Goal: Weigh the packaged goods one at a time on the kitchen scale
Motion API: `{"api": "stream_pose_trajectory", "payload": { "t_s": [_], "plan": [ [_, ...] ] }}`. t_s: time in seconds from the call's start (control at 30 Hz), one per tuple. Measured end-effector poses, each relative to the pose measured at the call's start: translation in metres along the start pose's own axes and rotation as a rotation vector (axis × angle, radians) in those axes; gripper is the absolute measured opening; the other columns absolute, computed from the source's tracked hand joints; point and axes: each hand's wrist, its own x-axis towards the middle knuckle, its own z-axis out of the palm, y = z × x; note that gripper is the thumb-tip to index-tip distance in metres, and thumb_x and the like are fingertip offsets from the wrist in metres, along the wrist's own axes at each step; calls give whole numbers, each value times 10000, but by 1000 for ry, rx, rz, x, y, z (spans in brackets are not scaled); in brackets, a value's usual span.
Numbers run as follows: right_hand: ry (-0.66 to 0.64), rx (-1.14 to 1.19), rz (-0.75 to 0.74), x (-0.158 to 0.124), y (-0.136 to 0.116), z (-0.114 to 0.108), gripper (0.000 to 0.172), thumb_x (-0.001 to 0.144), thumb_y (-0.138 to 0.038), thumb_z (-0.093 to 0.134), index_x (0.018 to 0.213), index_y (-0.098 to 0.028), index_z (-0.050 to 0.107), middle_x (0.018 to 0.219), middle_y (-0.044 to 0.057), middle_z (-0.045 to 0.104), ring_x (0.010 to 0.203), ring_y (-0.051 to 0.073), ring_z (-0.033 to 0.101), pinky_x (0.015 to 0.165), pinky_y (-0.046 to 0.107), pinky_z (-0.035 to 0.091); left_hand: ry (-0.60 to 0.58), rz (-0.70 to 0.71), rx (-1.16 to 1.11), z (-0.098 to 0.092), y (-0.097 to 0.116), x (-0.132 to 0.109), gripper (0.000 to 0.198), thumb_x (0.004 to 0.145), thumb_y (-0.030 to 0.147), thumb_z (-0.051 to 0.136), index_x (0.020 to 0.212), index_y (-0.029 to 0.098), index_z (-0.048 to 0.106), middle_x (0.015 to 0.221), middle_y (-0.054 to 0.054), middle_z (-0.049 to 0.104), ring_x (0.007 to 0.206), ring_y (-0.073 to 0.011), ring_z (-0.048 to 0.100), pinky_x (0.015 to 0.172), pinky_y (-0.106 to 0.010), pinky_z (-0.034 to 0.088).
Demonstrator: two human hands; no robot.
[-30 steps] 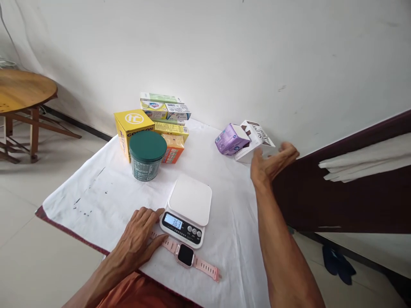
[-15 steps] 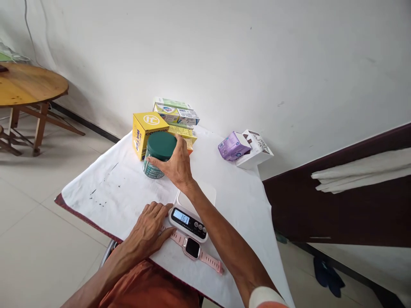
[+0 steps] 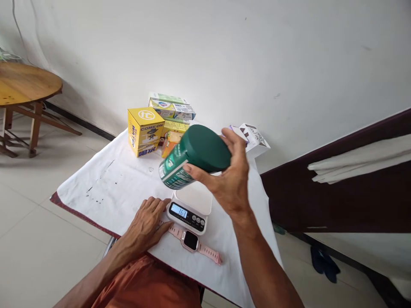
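Observation:
My right hand [image 3: 229, 177] grips a round green tub with a dark green lid [image 3: 192, 156], tilted in the air above the white kitchen scale [image 3: 195, 201]. The scale's display [image 3: 178, 211] reads 363 and its pan is bare. My left hand [image 3: 146, 224] lies flat on the white cloth, fingers spread, its fingertips touching the scale's left front corner. A pink smartwatch [image 3: 192, 242] lies in front of the scale.
A yellow box [image 3: 145, 130] and several stacked small cartons [image 3: 171, 109] stand at the table's far side. A white carton [image 3: 255, 139] lies at the far right corner. A round wooden table [image 3: 22, 87] stands at left. A dark wooden panel [image 3: 337, 192] stands to the right.
My right hand left the cartons at the far right, took hold of the green tub beside the yellow box, and lifted it over the scale. My left hand stayed put.

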Motion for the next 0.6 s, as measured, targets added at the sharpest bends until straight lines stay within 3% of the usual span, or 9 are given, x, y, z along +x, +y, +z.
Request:
{"api": "stream_pose_trajectory", "payload": {
  "t_s": [0.1, 0.2, 0.4, 0.6],
  "plan": [
    [28, -84, 33, -10, 8, -33, 1010, 664, -673, 910, 1487, -263, 493, 1471, 146, 588, 1374, 362, 569, 1125, 585, 515, -15, 15, 16, -1, -1, 0, 420, 1037, 399, 611, 1395, 184, 570, 1108, -104, 698, 1025, -297, 617, 878, -450, 486],
    [43, -160, 79, -22, 21, -50, 974, 634, -689, 920, 1428, -270, 540, 1429, 128, 625, 1325, 355, 606, 1094, 581, 536, -26, 15, 17, -2, -1, 0, 410, 1035, 402, 609, 1384, 187, 576, 1098, -100, 696, 1023, -295, 617, 885, -451, 485],
    [55, -213, 116, -43, 44, -48, 958, 645, -703, 904, 1415, -265, 539, 1424, 129, 633, 1299, 351, 625, 1078, 579, 545, -17, 7, 15, -2, -1, 0, 416, 1027, 405, 621, 1382, 192, 582, 1087, -88, 700, 1007, -283, 618, 883, -449, 490],
    [54, -109, 169, -50, 49, -42, 1164, 607, -685, 942, 1555, -273, 408, 1523, 170, 568, 1387, 368, 572, 1136, 613, 501, -9, -14, 39, 0, -2, 0, 439, 1033, 433, 606, 1403, 199, 574, 1085, -91, 705, 1010, -278, 613, 878, -440, 498]
  ]
}}
